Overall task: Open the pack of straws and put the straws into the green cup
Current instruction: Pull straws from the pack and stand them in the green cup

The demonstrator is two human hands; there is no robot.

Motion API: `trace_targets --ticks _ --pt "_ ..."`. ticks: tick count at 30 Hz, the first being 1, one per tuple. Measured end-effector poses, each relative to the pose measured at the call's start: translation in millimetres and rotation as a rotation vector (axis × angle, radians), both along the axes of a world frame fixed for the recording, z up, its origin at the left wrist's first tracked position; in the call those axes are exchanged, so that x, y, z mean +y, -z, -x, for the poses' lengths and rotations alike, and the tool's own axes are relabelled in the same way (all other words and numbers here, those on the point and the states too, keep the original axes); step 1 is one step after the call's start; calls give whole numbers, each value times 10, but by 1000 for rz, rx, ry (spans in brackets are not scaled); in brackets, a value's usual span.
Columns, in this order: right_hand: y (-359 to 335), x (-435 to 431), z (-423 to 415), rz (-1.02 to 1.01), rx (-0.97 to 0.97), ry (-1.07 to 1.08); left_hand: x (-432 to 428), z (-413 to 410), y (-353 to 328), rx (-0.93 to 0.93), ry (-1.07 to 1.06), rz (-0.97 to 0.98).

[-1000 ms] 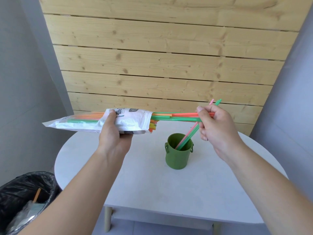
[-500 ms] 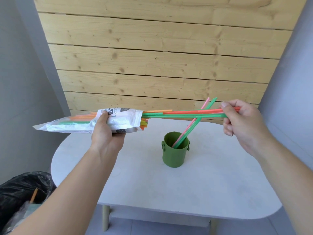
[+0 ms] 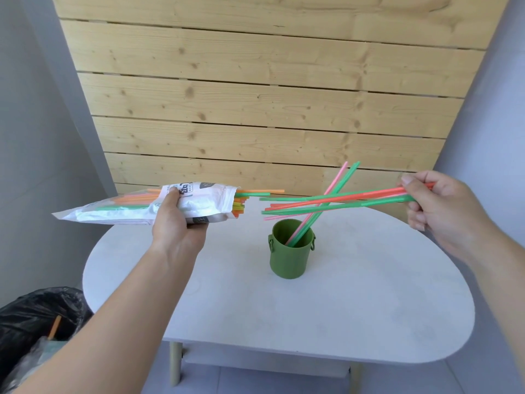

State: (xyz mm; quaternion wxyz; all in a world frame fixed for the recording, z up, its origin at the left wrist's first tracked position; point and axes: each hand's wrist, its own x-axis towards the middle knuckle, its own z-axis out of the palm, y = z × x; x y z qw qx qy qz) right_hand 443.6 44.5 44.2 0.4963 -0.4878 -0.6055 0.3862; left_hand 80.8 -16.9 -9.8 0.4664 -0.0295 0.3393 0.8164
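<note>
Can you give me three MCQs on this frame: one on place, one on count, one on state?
1. Where is the cup?
A. On the table
B. In the bin
C. In the left hand

2. How many straws stand in the cup?
A. None
B. Two
C. Six

3. The bunch in the right hand is:
A. Half inside the pack
B. Fully clear of the pack
C. Lying on the table

Answers:
1 A, it stands on the white table.
2 B, one pink and one green lean in it.
3 B, a gap shows between the bunch's ends and the mouth of the pack held by the left hand.
</note>
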Motion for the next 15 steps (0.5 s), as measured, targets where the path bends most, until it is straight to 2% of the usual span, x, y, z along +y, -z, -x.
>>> trace_targets --ticks 8,15 --pt "-76 -31 -210 15 -122 22 25 -45 32 -1 8 12" --pt "-225 -52 -230 48 -308 -11 23 -91 29 4 24 23"
